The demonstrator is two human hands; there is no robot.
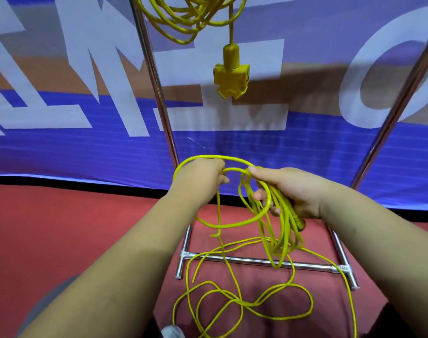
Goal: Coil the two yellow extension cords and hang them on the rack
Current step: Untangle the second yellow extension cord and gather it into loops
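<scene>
One coiled yellow extension cord (183, 23) hangs from the top of the chrome rack (159, 89), its three-way socket end (231, 78) dangling below. My right hand (291, 191) grips several loops of the second yellow cord (276, 230), with its plug end beside my palm. My left hand (203, 176) holds a strand of the same cord and draws a fresh loop toward the bundle. The rest of this cord (244, 303) lies in loose tangles on the red floor.
The rack's base bar (261, 262) and its two short feet stand on the red carpet (61, 228) right under my hands. A blue banner with white letters (73, 106) hangs behind the rack. A shoe tip (172, 332) shows at the bottom edge.
</scene>
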